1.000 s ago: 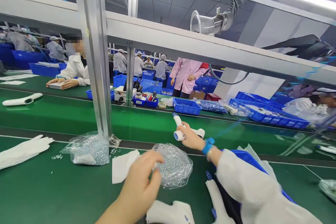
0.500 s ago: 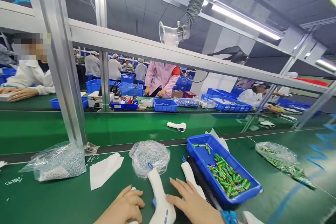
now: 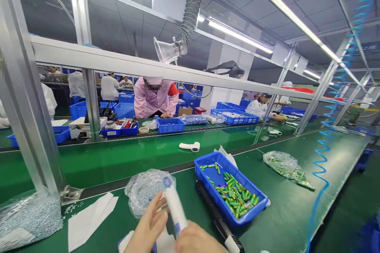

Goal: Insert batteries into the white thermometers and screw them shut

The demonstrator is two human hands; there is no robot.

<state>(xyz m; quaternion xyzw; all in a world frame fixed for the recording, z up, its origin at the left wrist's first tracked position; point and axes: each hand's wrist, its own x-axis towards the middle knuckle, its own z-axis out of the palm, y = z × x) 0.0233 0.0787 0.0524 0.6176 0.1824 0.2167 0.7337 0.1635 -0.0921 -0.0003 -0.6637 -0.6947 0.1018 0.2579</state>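
One blue tray (image 3: pixel 252 215) holds green batteries (image 3: pixel 231 189), too heaped to count. Three clear plastic bags (image 3: pixel 287 164) lie about: two left of the tray, one right. One coiled blue hose (image 3: pixel 323 150) hangs right of it. To its near left are one left hand (image 3: pixel 152 223), one right hand (image 3: pixel 198 241) and one raised white handheld device (image 3: pixel 175 207).

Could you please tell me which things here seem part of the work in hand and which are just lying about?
Likely part of it:
white device in the right hand, left hand close by
perhaps bag of tiny parts

Apparently lying about:
white paper
tape roll
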